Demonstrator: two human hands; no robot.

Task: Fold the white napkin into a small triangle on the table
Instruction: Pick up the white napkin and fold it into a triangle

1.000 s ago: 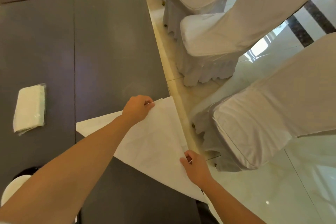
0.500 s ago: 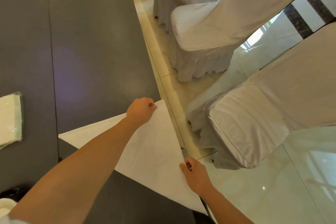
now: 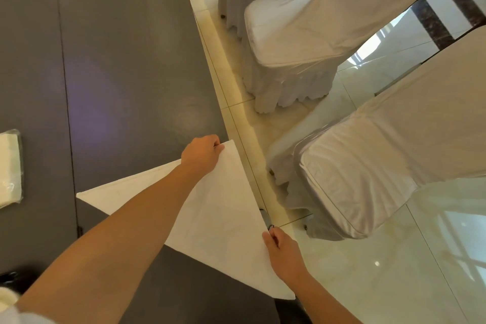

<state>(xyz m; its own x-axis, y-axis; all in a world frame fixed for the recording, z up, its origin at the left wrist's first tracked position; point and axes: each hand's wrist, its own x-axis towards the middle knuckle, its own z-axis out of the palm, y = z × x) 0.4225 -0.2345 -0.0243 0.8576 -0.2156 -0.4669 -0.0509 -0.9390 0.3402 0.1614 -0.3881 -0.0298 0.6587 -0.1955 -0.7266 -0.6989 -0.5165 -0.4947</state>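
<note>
the white napkin (image 3: pixel 218 208) lies as one large triangle on the dark counter (image 3: pixel 126 66), along its edge, one tip overhanging. our left hand (image 3: pixel 201 152) pinches the napkin's far corner; our right hand (image 3: pixel 282 250) pinches its counter-edge side, both grips closed on cloth. it looks thin, limp and light, best held at corners. a wrapped napkin pack (image 3: pixel 9 168) sits well left of it, covered chairs (image 3: pixel 368 181) right.
</note>
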